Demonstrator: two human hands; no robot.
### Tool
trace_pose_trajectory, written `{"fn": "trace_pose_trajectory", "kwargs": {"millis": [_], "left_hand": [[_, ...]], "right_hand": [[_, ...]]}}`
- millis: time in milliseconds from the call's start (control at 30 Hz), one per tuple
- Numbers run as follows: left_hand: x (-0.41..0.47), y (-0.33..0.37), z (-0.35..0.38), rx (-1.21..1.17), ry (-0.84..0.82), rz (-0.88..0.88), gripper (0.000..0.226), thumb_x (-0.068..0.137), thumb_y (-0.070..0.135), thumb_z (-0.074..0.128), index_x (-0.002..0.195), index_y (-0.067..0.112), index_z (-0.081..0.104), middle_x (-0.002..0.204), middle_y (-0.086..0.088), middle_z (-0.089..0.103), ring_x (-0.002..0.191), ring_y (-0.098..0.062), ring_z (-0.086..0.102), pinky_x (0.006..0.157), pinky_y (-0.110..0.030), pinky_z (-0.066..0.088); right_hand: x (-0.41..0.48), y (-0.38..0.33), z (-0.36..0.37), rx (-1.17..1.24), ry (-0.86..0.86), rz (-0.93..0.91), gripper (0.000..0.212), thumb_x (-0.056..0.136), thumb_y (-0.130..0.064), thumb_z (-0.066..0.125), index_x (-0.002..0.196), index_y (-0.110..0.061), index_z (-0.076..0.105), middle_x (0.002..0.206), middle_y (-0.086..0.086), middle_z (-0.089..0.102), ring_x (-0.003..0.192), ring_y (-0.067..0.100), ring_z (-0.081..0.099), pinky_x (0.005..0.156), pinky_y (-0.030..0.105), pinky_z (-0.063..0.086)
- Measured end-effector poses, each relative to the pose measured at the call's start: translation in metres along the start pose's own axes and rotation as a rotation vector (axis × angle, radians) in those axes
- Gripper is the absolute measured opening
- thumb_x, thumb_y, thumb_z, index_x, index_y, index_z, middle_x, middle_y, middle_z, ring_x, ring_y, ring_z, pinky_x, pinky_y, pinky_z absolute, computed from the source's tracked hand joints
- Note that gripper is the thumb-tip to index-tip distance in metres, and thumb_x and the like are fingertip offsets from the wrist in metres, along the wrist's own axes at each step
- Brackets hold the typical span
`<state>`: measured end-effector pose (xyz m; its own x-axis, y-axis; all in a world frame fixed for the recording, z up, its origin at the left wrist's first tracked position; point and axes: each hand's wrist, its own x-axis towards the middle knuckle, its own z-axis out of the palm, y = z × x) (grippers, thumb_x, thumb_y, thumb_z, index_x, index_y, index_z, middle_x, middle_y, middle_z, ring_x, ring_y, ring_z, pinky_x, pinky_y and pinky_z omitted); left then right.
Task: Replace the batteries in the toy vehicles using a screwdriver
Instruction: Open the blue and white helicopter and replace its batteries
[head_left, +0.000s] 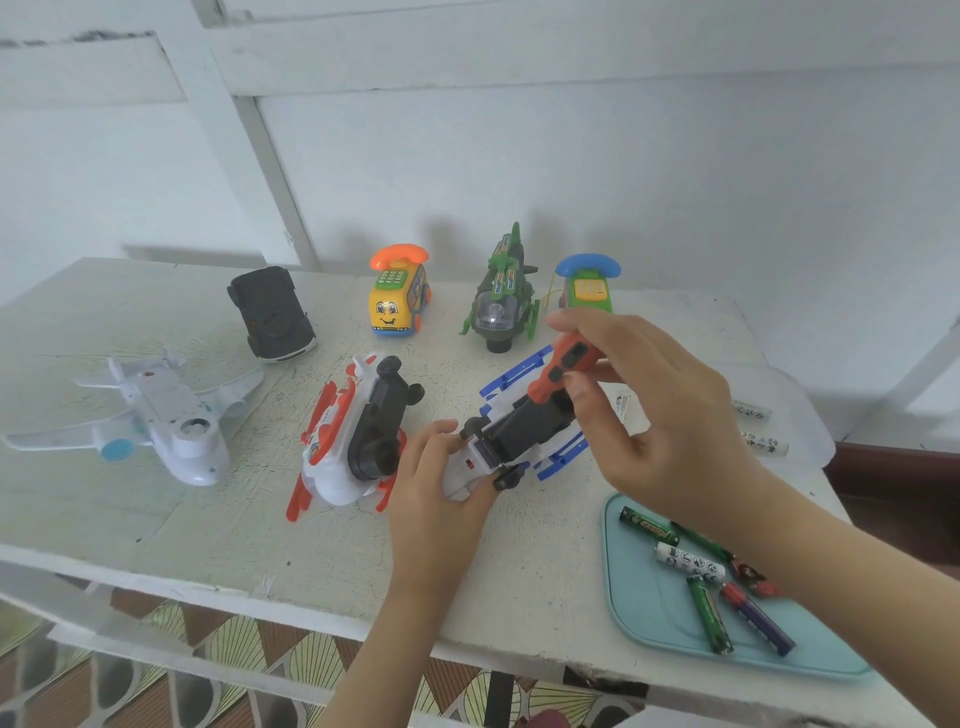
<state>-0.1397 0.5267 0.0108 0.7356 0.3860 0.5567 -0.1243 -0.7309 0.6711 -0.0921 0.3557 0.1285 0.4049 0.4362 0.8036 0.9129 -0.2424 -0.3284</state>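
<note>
Blue-and-white toy vehicle is the one in work, lying belly-up on the table center-right, black underside facing up, between both hands. From far left: white plane upside down; black car behind it, looks flipped too; red-and-white toy belly-up, just beside the left hand. Yellow bus and green helicopter stand upright at the back. Left hand grips the white nose end of the blue-and-white toy vehicle, fingers curled over it, pinning it down. Screwdriver, orange handle, is tilted with its tip down at the black underside; can't tell if the tip sits in a screw. Right hand pinches the handle between thumb and fingertips. Phone toy with a blue handset is partly hidden behind that hand. Tray at the front right edge holds loose batteries, mostly green. White batteries lie near the table's right edge. Handling guess: hollow plastic, light, stiff, likely to skid and rock on its rounded top. The thin blue side rails look snappable, so hold the solid body or nose, not the rails. Small screw and cover would be easy to lose, and the batteries will roll.
</note>
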Motion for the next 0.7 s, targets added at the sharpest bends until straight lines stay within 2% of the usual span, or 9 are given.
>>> {"fn": "trace_pose_trajectory", "kwargs": {"millis": [100,300,367,500,633,700], "left_hand": [[0.0,0.001,0.0,-0.004,0.008,0.007,0.038,0.065,0.011,0.088,0.095,0.004,0.066,0.108,-0.002,0.063,0.097,0.0,0.049,0.082,0.002,0.034],[0.0,0.001,0.001,-0.042,0.05,-0.016,0.036,0.064,0.006,0.088,0.092,0.005,0.064,0.099,0.008,0.057,0.099,0.019,0.046,0.08,0.001,0.034],[0.0,0.001,0.001,-0.043,0.048,-0.012,0.036,0.065,0.006,0.087,0.092,0.005,0.064,0.1,0.007,0.057,0.1,0.02,0.045,0.081,0.002,0.033],[-0.001,0.002,0.0,-0.084,0.018,-0.038,0.039,0.071,0.011,0.084,0.105,0.009,0.065,0.11,0.008,0.064,0.103,0.017,0.049,0.082,0.002,0.034],[-0.001,0.003,0.0,-0.05,-0.026,-0.064,0.036,0.073,0.012,0.083,0.104,0.008,0.065,0.086,0.021,0.057,0.084,0.014,0.052,0.069,0.001,0.034],[0.0,0.003,0.0,-0.046,-0.036,-0.065,0.035,0.073,0.011,0.083,0.102,0.008,0.064,0.085,0.023,0.055,0.083,0.015,0.051,0.068,0.002,0.033]], "right_hand": [[-0.002,0.001,0.001,0.001,0.036,0.036,0.031,0.09,-0.003,0.049,0.12,0.001,0.057,0.097,-0.011,0.055,0.089,0.012,0.059,0.078,0.029,0.053],[-0.003,0.003,0.002,0.031,0.031,0.048,0.031,0.09,-0.003,0.05,0.12,0.0,0.057,0.098,-0.022,0.049,0.093,0.006,0.059,0.083,0.023,0.053],[-0.001,0.004,0.002,0.033,0.021,0.036,0.031,0.09,-0.003,0.05,0.121,0.0,0.057,0.098,-0.019,0.051,0.092,0.009,0.06,0.082,0.026,0.053],[0.003,0.003,0.003,0.03,-0.017,0.021,0.034,0.09,-0.002,0.048,0.123,-0.001,0.055,0.097,0.0,0.063,0.09,0.016,0.061,0.08,0.03,0.053],[0.008,-0.002,0.008,0.128,-0.017,0.069,0.032,0.088,-0.003,0.055,0.119,-0.003,0.059,0.097,0.006,0.062,0.09,0.017,0.062,0.079,0.031,0.054],[0.012,-0.004,0.012,0.12,0.027,0.07,0.027,0.087,-0.011,0.063,0.114,-0.004,0.065,0.093,0.006,0.062,0.087,0.012,0.059,0.08,0.026,0.052]]}}
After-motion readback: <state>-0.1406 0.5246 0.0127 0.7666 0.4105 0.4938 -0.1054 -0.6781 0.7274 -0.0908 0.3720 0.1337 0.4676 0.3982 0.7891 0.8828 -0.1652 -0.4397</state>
